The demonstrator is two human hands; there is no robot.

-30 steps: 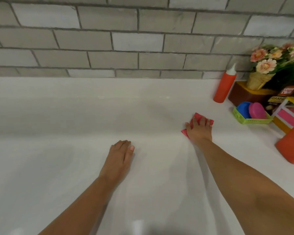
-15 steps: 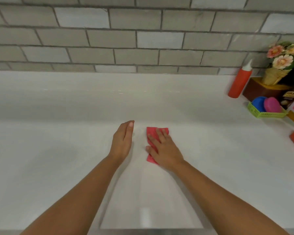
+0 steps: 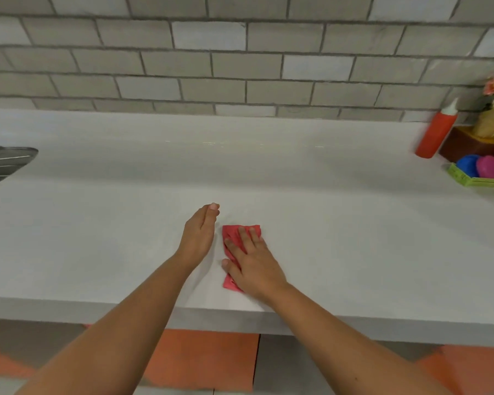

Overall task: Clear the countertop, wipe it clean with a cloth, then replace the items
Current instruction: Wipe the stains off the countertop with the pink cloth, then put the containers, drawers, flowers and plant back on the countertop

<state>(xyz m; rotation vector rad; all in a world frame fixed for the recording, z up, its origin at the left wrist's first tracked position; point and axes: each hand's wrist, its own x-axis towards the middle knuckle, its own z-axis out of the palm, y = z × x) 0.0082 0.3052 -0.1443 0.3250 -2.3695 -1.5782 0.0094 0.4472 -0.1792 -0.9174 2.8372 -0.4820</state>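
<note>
Red cloth (image 3: 241, 232) lies under the right hand (image 3: 254, 266), whose flat fingers (image 3: 247, 240) press it on the white desk (image 3: 354, 223). Left hand (image 3: 200, 232) stands on edge just beside them, loose, holding nothing. Press evenly and wipe in long rows. Far right of the fingers stand a bottle (image 3: 437, 132) and basket (image 3: 474, 180), by grey tiles (image 3: 240, 67).

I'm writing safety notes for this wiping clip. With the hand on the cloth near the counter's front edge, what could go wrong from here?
1. The right hand presses the red cloth flat close to the front edge of the countertop; a pull toward the person could sweep dirt onto the floor.
2. The red bottle stands upright at the far right near the green basket; a wide rightward stroke might knock it over.
</note>
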